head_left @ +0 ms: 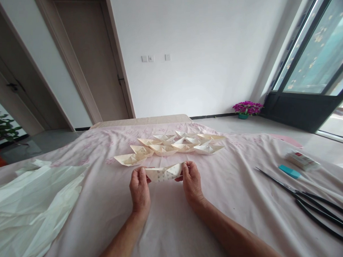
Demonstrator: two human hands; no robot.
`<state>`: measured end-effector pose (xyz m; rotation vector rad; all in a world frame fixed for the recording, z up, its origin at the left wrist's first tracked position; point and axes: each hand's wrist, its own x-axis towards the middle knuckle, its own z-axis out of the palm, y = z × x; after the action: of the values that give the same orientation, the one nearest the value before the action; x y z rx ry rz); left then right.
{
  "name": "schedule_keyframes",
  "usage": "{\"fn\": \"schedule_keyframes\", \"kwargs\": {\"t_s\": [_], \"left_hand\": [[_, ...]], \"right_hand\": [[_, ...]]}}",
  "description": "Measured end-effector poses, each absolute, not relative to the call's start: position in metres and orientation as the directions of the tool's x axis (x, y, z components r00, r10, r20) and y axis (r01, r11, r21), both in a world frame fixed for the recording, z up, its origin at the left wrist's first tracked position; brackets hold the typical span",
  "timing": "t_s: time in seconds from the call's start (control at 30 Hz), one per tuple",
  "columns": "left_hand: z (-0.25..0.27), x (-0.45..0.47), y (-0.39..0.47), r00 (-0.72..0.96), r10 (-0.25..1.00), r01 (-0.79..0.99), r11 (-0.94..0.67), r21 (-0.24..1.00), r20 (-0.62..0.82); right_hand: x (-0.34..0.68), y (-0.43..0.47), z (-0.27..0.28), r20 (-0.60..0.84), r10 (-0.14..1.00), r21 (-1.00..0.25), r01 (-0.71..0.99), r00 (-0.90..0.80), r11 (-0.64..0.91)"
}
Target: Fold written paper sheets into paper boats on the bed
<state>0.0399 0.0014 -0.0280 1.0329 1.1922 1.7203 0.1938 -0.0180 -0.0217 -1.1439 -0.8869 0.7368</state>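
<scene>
A folded paper boat (164, 173), cream with small printed marks, is stretched between my two hands just above the cloth. My left hand (140, 187) pinches its left end, thumb on the near side. At the opposite end my right hand (192, 180) grips the other tip the same way. Beyond the hands, several more paper boats (162, 149) sit close together in rows, some white and some cream. The front left boat (129, 159) is nearest to my left hand. Fingertips behind the held boat are partly hidden.
A pale pink cloth (219, 216) covers the surface. Thin whitish sheets (36, 208) lie crumpled at left. On the right are black-handled scissors (296, 193), a blue block (289, 171) and a wrapped pack (302, 160). Magenta flowers (247, 107) stand on the floor by the wall.
</scene>
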Motion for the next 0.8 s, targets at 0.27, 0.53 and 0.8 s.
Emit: {"fn": "schedule_keyframes", "kwargs": {"t_s": [0.27, 0.53, 0.8], "left_hand": [[-0.019, 0.048, -0.012, -0.011, 0.985, -0.326, -0.165, 0.931, 0.171], [-0.015, 0.051, -0.005, -0.197, 0.98, -0.583, -0.144, 0.8, 0.033], [-0.014, 0.05, -0.002, -0.297, 0.955, -0.538, -0.154, 0.828, -0.016]], "right_hand": [[0.195, -0.018, -0.024, 0.273, 0.846, -0.95, -0.008, 0.458, 0.311], [0.19, -0.022, -0.018, 0.232, 0.868, -0.938, -0.135, 0.438, 0.319], [0.194, -0.022, -0.023, 0.237, 0.919, -0.942, -0.157, 0.314, 0.296]]}}
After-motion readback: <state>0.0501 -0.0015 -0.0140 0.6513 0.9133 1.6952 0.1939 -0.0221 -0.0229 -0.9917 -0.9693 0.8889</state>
